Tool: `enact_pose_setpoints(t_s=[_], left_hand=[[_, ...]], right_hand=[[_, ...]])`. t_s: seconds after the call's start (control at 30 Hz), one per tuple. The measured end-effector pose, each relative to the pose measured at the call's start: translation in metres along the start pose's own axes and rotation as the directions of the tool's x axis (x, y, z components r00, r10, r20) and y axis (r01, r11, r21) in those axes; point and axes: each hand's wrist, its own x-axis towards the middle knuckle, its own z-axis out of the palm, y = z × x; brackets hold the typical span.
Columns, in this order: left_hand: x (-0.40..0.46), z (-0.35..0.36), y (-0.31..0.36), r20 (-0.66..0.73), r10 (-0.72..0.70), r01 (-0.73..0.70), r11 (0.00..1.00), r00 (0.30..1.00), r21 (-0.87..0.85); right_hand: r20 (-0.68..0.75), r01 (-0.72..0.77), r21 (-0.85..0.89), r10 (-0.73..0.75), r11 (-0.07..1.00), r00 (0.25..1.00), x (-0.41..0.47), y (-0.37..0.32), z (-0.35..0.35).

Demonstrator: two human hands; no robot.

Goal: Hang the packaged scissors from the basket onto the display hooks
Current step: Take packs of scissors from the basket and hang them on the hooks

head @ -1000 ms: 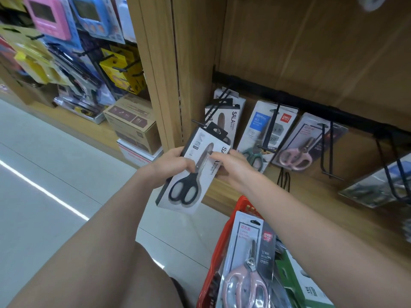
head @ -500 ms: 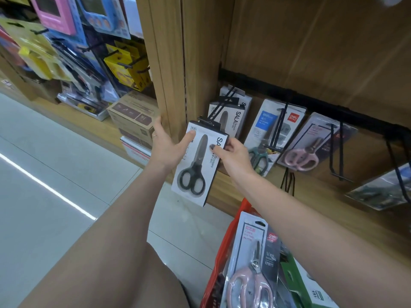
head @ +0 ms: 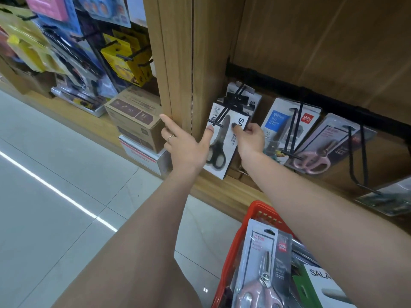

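Observation:
A white pack of black-handled scissors [head: 224, 143] hangs at the front of the leftmost black hook [head: 229, 105], before two like packs. My left hand [head: 185, 145] has straight fingers, its thumb resting on the pack's left edge. My right hand [head: 250, 136] pinches the pack's right edge. Low at the right, the red basket [head: 235, 245] carries a pack of pink scissors [head: 264, 267] and a green and white pack [head: 320, 283].
More hooks to the right hold a blue-label pack [head: 287, 125] and a pink scissors pack [head: 327, 143]; one further hook [head: 358, 156] is bare. A wooden upright [head: 175, 63] stands left of my hands, with cardboard boxes [head: 135, 121] and other hanging goods beyond it. Tiled floor lies below.
The black scissors pack went from in front of the hook up and back onto it. My left hand opened, leaving only its thumb on the pack.

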Motion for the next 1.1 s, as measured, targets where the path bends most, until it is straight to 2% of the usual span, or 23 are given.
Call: enact_pose_setpoints(t_s=[0.37, 0.5, 0.73, 0.8, 0.9, 1.0, 1.1], left_hand=[[0.007, 0.014, -0.001, -0.022, -0.009, 0.009, 1.000, 1.000, 0.019], [0.002, 0.008, -0.001, -0.005, 0.010, -0.009, 0.999, 1.000, 0.048], [-0.010, -0.009, -0.002, 0.034, 0.010, -0.014, 0.992, 0.999, 0.126], [-0.018, -0.010, -0.003, 0.076, -0.053, 0.041, 0.986, 0.996, 0.159], [-0.044, 0.003, -0.004, 0.175, -0.141, 0.084, 0.951, 0.974, 0.297], [-0.096, 0.034, -0.005, 0.372, -0.059, -0.099, 0.915, 0.926, 0.392], [-0.159, 0.066, -0.010, 0.598, 0.087, -0.348, 0.875, 0.797, 0.337]], right_hand=[[-0.111, -0.028, -0.104, 0.016, 0.994, 0.994, 0.043, -0.007, 0.003], [-0.040, -0.082, -0.258, 0.074, 0.963, 0.996, 0.033, -0.005, -0.007], [0.126, 0.050, -0.440, 0.007, 0.896, 0.992, -0.018, 0.008, -0.059], [0.183, 0.087, -0.444, -0.005, 0.892, 0.983, -0.035, 0.018, -0.089], [0.275, 0.181, -0.450, -0.057, 0.874, 0.960, -0.062, 0.032, -0.146], [0.373, 0.228, -0.511, -0.025, 0.829, 0.928, -0.082, 0.046, -0.211], [0.313, 0.177, -0.531, -0.002, 0.829, 0.950, -0.099, 0.061, -0.276]])
